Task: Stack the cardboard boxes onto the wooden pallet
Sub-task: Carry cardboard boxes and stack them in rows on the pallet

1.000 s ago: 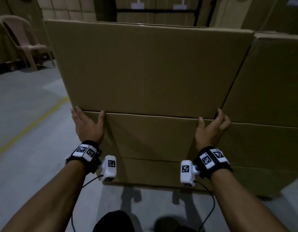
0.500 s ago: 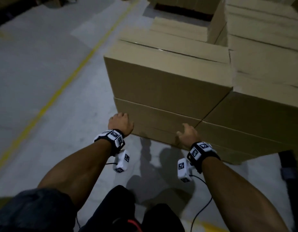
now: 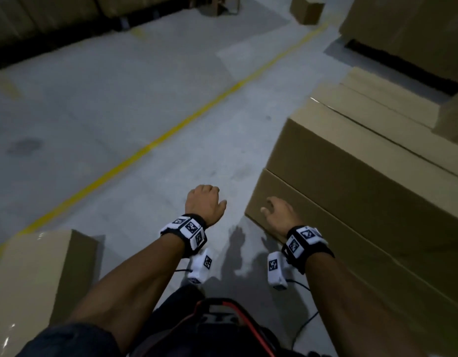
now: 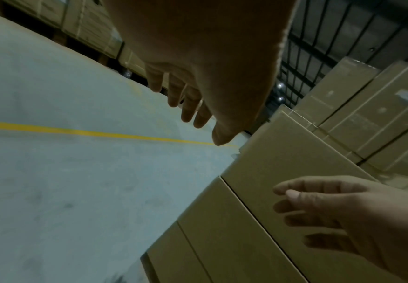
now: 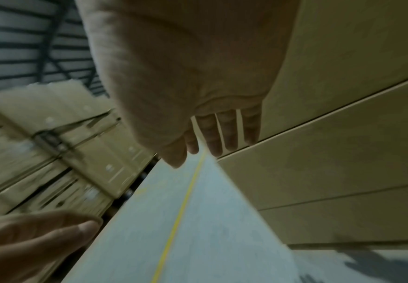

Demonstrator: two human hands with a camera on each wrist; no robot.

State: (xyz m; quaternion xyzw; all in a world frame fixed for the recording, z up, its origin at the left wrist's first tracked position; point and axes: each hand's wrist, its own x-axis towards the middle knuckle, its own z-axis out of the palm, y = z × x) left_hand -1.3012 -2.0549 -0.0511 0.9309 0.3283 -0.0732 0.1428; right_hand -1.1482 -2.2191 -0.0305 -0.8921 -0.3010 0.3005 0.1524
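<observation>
Left hand (image 3: 204,202): empty, fingers loosely curled, hanging over bare concrete floor (image 3: 119,104), well clear of any box. Right hand (image 3: 279,215): also empty, fingers relaxed and slightly spread, just beside the near corner of the stacked cardboard boxes (image 3: 351,181); whether a fingertip touches the cardboard I cannot tell.

The stack stands to the person's right, at least two layers showing on this face, seams running level. The wooden pallet beneath is not visible from any view. A single cardboard box (image 3: 40,274) sits on the floor at the person's left, apart from the stack. A yellow floor line (image 3: 155,145) runs diagonally beyond the hands.

Judgement: a between-boxes moment, with nothing carried. The floor box at left looks the likely next pick. That calls for turning left, bending, taking two opposite sides or bottom edges, then lifting it to the stack top and squaring its edges with the layer below.
</observation>
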